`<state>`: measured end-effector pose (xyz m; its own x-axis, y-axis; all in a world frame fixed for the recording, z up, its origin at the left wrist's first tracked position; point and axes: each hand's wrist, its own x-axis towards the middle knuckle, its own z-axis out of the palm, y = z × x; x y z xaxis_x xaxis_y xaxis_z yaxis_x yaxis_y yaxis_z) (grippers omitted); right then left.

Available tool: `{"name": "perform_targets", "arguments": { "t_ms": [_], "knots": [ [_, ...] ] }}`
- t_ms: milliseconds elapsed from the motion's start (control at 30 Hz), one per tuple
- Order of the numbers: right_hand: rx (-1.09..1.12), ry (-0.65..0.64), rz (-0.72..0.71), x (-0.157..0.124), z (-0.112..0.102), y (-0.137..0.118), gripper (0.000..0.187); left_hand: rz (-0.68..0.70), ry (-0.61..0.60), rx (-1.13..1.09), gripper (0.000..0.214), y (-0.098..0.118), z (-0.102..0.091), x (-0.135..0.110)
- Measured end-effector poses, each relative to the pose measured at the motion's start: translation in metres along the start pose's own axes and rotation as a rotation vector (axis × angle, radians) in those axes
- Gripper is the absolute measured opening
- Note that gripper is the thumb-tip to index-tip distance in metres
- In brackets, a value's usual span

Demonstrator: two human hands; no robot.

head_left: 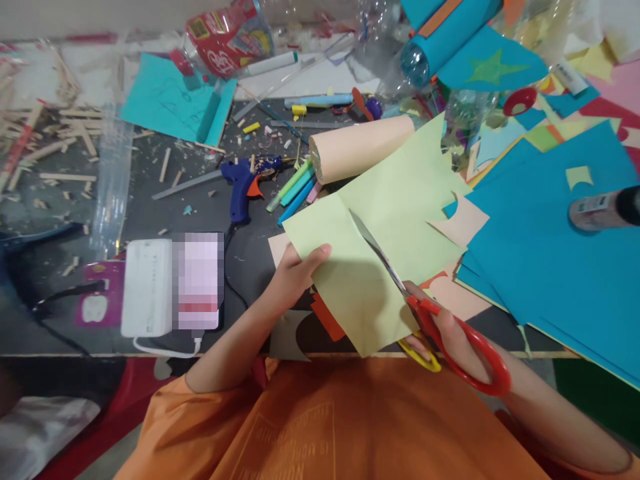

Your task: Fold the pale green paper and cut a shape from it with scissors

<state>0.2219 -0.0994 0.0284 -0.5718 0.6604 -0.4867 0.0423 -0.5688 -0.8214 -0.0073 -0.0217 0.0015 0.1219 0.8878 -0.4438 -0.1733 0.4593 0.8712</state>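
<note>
My left hand (295,270) pinches the left edge of a light green paper sheet (395,220), thumb on top. My right hand (440,330) is closed in the red and yellow handles of a pair of scissors (425,313). The scissor blades lie across the green sheet, pointing up and left into a cut. The sheet hangs over the table's front edge (100,355) and has notches cut from its right side.
Blue paper sheets (555,267) are stacked at right with a glue stick (600,208) on them. A peach paper roll (360,147), markers (293,187), a blue glue gun (245,183), a white power bank (147,287), wooden sticks (60,143) and plastic bottles (227,37) crowd the table.
</note>
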Motion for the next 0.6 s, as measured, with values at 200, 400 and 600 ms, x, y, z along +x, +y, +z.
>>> {"name": "perform_targets", "arguments": {
  "t_ms": [200, 400, 600],
  "knots": [
    [0.005, 0.087, 0.049, 0.005, 0.007, -0.015, 0.057, 0.017, 0.005, 0.010, 0.036, -0.003, -0.002, 0.001],
    [0.018, 0.092, 0.058, 0.007, 0.007, -0.012, 0.054, 0.013, 0.035, 0.031, 0.036, -0.002, -0.001, 0.001],
    [0.040, 0.137, 0.072, 0.007, 0.007, -0.005, 0.050, 0.000, 0.022, 0.009, 0.036, -0.001, -0.001, 0.002]
  ]
}}
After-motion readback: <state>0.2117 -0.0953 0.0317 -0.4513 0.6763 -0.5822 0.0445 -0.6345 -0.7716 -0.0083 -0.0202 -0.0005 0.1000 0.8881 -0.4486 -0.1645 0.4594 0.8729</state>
